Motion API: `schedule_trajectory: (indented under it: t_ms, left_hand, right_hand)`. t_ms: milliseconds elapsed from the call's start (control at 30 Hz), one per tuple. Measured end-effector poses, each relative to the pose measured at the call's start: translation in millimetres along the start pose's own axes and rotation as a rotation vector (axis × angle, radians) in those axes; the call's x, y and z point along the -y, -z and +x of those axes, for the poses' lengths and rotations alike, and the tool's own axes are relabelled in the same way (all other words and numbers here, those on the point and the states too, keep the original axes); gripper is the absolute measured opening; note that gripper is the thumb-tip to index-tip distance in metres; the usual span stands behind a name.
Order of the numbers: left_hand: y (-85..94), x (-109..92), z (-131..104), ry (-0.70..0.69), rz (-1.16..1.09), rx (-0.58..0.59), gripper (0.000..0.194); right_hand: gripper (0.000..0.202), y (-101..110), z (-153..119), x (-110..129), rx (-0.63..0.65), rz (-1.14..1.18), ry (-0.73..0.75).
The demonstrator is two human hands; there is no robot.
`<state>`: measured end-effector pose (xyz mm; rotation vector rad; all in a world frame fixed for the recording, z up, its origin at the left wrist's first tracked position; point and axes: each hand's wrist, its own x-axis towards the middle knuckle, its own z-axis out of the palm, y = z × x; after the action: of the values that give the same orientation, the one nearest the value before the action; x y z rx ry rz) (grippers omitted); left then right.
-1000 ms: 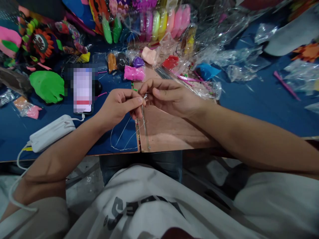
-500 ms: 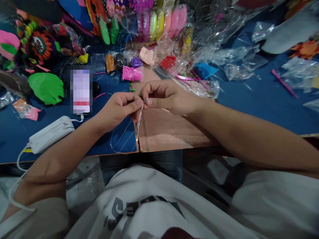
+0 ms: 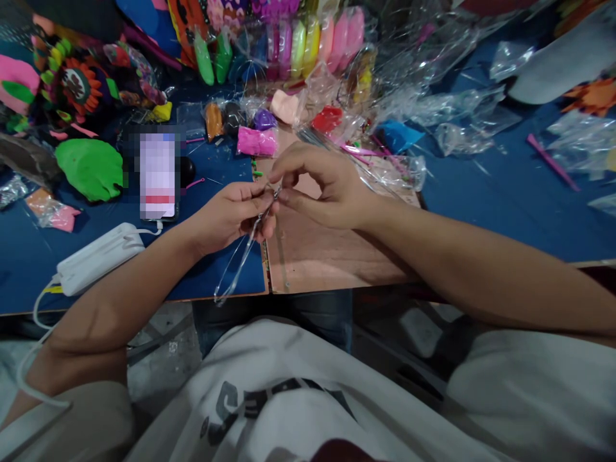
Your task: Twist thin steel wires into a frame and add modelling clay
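A thin silvery wire (image 3: 244,256), bent in a long loop, hangs from between my hands over the front edge of the table. My left hand (image 3: 235,212) is closed, thumb and forefinger pinching the wire near its upper end. Close against it, my right hand (image 3: 325,186) has its thumb and forefinger bent round the wire's twisted tip. The exact contact at the fingertips is too small to make out. Beneath my right hand lies a brown board (image 3: 332,256), its left edge running under the gap between the hands.
A phone (image 3: 157,173) and a white power bank (image 3: 100,256) with a cable are on the left, beside green clay (image 3: 90,168). Behind my hands are a pink packet (image 3: 257,141), red clay (image 3: 327,119) and blue clay (image 3: 398,135). A purple stick (image 3: 552,162) lies right.
The wire loop has swung down and left, its strands now closer together past the table edge. My right forefinger and thumb have spread into a rounder arch, and the left fingers have shifted slightly.
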<state>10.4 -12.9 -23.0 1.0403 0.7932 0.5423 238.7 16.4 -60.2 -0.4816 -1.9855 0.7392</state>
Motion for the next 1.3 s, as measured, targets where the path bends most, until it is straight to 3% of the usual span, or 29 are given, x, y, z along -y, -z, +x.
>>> schedule_trajectory:
  t_ms: [67, 167, 267, 400, 567, 733, 833, 933, 1033, 1133, 1300]
  left_hand:
    - [1.3, -0.5, -0.7, 0.039, -0.025, 0.034, 0.034]
    - [4.7, -1.2, -0.9, 0.079, -0.029, 0.061, 0.034]
    - [10.2, -1.2, 1.9, 0.061, -0.012, 0.029, 0.032]
    - [22.4, -5.9, 7.8, -0.121, -0.101, -0.158, 0.031]
    - [35.4, -20.0, 8.7, -0.206, -0.278, -0.140, 0.076]
    - [29.3, -27.1, 3.3, -0.301, -0.332, -0.107, 0.092]
    - [26.9, -29.0, 2.2, -0.364, -0.305, -0.198, 0.099]
    - [31.1, -27.2, 6.4, -0.429, -0.195, -0.399, 0.090]
    - [38.2, -21.2, 13.2, -0.563, 0.000, -0.651, 0.066]
    - [44.0, -15.4, 16.7, -0.527, 0.104, -0.658, 0.063]
    - [53.2, -7.7, 18.6, -0.498, 0.042, -0.515, 0.063]
  right_hand:
    - [0.014, 5.2, 1.0, 0.2, 0.063, -0.134, 0.111]
    - [0.011, 11.0, 1.4, 0.6, 0.096, -0.179, 0.116]
    - [0.011, 12.2, 0.5, -1.9, 0.029, -0.133, -0.004]
    - [0.015, 12.2, 0.5, -9.9, -0.070, -0.017, -0.196]
    - [0.020, 15.6, 2.7, -18.1, -0.099, 0.011, -0.288]
    - [0.028, 16.2, 4.5, -25.1, -0.168, -0.001, -0.333]
    - [0.028, 13.5, 5.2, -28.6, -0.242, -0.016, -0.321]
    - [0.026, 10.0, 4.9, -28.3, -0.274, -0.025, -0.329]
    - [0.023, 8.1, 3.9, -25.6, -0.253, -0.030, -0.373]
    - [0.019, 9.7, 3.0, -24.3, -0.166, -0.005, -0.399]
    - [0.022, 17.0, 3.6, -21.6, -0.024, 0.029, -0.349]
